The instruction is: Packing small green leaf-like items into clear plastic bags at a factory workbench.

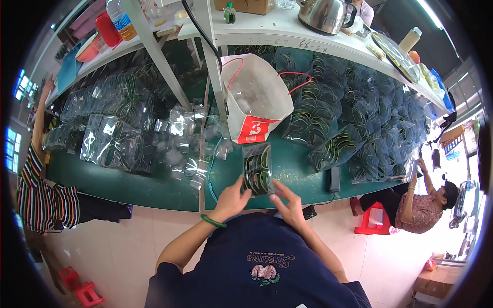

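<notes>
On a clock face centred on the clear packet [258, 172], with twelve pointing away from the person, the left hand [231, 201] sat at about half past seven and the right hand [289, 206] at about half past four. The left thumb and fingers were closed on the packet's lower left edge. The right thumb and forefinger were parted, their tips at the lower right edge; whether they gripped it could not be told. The packet's far end reached out beyond both sets of fingertips, over the green table [295, 154]. Inside it lay a row of dark curved pieces with yellowish-green edges.

At twelve, just beyond the packet, stood an open white bag [236, 120] with red cord handles, crumpled clear plastic showing inside. At two o'clock, similar filled packets [359, 118] were heaped deep, their dark curved pieces showing through. At ten lay a scatter of small clear bags [185, 133], their contents too indistinct to tell; past them, between nine and ten, more filled packets [118, 138] were piled. Between ten and eleven, up on a shelf, a bottle [126, 33] held amber liquid.
</notes>
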The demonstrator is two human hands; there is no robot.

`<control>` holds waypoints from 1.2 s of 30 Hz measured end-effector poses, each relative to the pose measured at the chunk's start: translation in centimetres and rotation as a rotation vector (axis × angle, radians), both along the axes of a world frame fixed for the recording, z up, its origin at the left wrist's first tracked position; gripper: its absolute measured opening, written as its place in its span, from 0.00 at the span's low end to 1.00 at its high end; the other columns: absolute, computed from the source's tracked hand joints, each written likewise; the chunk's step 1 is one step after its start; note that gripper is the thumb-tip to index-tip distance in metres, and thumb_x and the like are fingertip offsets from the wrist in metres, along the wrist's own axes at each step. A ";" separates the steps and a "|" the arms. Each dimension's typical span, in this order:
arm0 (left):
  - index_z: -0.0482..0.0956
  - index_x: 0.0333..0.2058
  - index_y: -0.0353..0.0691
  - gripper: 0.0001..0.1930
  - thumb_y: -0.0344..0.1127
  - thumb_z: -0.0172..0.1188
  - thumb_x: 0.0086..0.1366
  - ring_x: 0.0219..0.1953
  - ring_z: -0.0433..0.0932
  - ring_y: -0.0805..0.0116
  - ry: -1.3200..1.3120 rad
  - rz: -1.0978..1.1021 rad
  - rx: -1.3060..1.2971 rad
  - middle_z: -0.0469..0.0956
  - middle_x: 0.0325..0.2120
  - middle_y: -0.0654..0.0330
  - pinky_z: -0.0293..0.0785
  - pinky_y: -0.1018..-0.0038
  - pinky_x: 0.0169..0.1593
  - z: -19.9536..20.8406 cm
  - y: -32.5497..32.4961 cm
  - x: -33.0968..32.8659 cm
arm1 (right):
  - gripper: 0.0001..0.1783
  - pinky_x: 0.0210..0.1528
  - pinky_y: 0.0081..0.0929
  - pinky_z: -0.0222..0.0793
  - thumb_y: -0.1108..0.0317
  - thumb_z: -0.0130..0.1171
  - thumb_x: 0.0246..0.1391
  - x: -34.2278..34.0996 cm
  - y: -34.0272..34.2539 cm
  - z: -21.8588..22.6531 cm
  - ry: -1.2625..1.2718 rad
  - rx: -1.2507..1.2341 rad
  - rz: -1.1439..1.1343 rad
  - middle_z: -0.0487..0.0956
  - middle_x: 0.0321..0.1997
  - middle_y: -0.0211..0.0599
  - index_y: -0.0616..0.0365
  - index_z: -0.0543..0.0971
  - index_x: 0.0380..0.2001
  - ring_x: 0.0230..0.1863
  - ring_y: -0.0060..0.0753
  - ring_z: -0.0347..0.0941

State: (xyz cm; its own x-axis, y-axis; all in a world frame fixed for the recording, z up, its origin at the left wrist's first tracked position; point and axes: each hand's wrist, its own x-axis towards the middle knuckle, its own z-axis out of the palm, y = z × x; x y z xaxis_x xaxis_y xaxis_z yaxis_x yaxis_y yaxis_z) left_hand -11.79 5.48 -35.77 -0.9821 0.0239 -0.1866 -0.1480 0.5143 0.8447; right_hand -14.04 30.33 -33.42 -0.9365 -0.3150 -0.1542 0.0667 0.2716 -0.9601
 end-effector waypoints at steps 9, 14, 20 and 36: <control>0.73 0.68 0.36 0.31 0.45 0.68 0.72 0.70 0.72 0.43 0.384 0.242 0.201 0.70 0.71 0.46 0.75 0.58 0.65 2.2 -4.2 -1.5 | 0.27 0.58 0.34 0.77 0.64 0.75 0.60 -1.0 5.3 -6.7 -0.012 0.108 -0.062 0.84 0.57 0.41 0.59 0.81 0.60 0.53 0.35 0.81; 0.75 0.66 0.37 0.38 0.51 0.76 0.64 0.70 0.71 0.45 0.482 -0.002 -0.055 0.71 0.69 0.48 0.70 0.56 0.70 1.1 -4.3 2.8 | 0.38 0.75 0.42 0.66 0.63 0.79 0.56 -1.9 4.5 -3.3 0.276 0.157 0.055 0.74 0.73 0.43 0.57 0.75 0.68 0.73 0.39 0.70; 0.82 0.50 0.39 0.20 0.36 0.76 0.62 0.53 0.77 0.52 0.536 0.230 -0.075 0.79 0.48 0.55 0.75 0.63 0.57 -1.1 -1.2 1.3 | 0.41 0.77 0.45 0.61 0.64 0.75 0.61 -4.2 2.4 -6.4 -0.025 -0.202 0.037 0.72 0.75 0.42 0.55 0.70 0.74 0.76 0.41 0.66; 0.83 0.59 0.39 0.21 0.36 0.64 0.68 0.70 0.74 0.55 0.786 -0.392 -0.406 0.79 0.64 0.54 0.70 0.54 0.74 -2.3 -2.4 -0.9 | 0.32 0.69 0.44 0.71 0.68 0.71 0.60 -5.9 0.4 -5.8 1.035 0.450 0.158 0.77 0.69 0.42 0.51 0.76 0.67 0.69 0.51 0.74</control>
